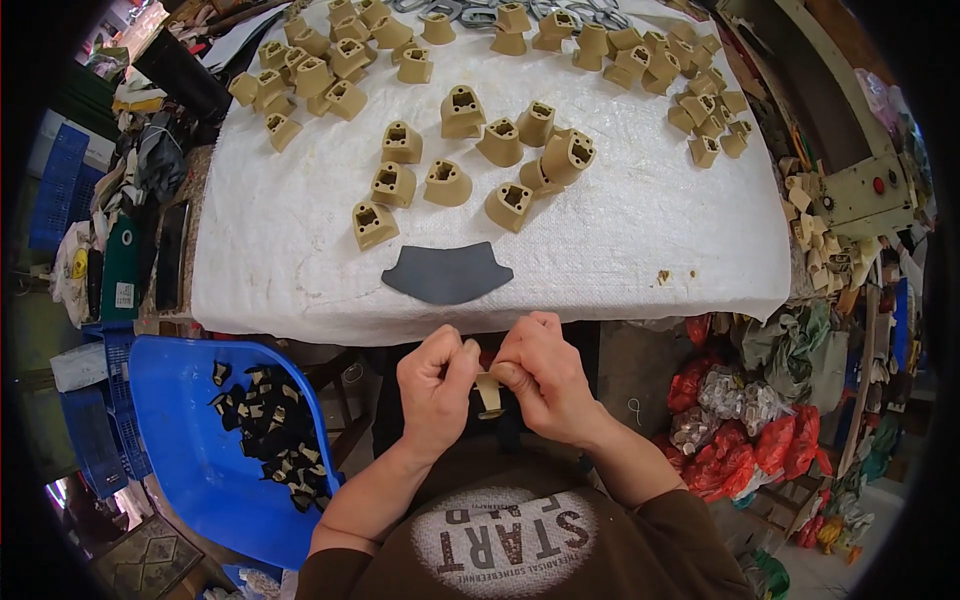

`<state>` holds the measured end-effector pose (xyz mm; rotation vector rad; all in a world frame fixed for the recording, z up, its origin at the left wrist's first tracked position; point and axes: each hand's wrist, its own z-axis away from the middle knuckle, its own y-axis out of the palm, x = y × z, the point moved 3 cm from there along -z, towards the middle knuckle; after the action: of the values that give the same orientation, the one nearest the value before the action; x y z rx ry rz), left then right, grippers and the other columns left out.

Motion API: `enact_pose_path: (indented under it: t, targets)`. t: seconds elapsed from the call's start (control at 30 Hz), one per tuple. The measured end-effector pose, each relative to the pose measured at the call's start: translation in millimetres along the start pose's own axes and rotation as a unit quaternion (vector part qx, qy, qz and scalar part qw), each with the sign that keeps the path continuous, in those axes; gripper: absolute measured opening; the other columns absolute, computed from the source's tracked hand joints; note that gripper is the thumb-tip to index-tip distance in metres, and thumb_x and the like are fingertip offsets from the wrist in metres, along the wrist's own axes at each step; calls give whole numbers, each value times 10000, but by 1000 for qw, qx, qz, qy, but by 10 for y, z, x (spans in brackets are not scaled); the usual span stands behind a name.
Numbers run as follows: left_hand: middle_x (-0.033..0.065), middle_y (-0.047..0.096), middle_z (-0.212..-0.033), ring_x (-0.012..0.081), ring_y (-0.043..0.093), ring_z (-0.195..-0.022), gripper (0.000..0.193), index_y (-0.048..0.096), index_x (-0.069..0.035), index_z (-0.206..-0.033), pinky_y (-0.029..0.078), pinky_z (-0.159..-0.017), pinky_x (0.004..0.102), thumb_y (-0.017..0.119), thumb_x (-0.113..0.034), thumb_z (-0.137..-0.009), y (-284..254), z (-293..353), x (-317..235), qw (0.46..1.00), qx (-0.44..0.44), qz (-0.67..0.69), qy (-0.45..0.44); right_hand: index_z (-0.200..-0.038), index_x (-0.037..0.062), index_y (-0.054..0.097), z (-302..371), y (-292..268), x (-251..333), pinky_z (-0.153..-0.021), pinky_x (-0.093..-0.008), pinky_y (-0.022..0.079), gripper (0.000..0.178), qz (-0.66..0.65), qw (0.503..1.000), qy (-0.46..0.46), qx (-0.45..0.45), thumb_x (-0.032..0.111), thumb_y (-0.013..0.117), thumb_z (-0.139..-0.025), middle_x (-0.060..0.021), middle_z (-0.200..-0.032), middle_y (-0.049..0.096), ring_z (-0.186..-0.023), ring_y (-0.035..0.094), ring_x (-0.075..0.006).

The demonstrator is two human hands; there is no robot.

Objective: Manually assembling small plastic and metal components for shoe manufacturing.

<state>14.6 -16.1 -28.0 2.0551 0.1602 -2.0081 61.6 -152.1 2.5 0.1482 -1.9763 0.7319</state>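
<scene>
Bright, even light falls from above onto the white worktop point(600, 250), casting soft shadows. Focus is sharp centrally. Fisheye bending and black vignetting crowd the rim.

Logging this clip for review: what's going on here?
A person sits at a table covered with a white sheet. Both hands, left hand and right hand, pinch one small tan piece just below the table edge. A dark grey curved cut piece lies near the front, with many tan moulded blocks beyond it. A blue bin with black scraps sits on the left.
</scene>
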Motion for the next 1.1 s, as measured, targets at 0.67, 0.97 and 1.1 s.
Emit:
enact_pose_path:
  t: [0.67,0.97,1.1]
  targets:
    - [39,474,-1003,112,487,-903,524,440,-17,-1146,412,-821,262,709,-314,-809,-56,154,-133,977,173,65,-109,-1096,-4,588,6,-186,-113,-635,-227,487,295,-259,948,170,75,-68,618,-810,-50,-794,632,-734,589,-81]
    - [49,449,-1013,93,429,-913,479,377,-9,-1193,378,-826,238,648,-229,-865,-144,173,-127,970,206,48,-123,-1003,20,598,-106,-96,-29,-507,-311,467,263,-7,993,-55,106,-40,655,-753,-96,-735,579,-619,601,-224]
    - [108,476,-1030,179,488,-925,446,419,-5,-1184,396,-852,282,645,-166,-835,-213,123,-141,977,192,-64,-61,-1057,53,580,-69,18,-78,-551,-338,472,362,17,998,-47,46,-18,696,-721,-105,-756,581,-644,595,-265]
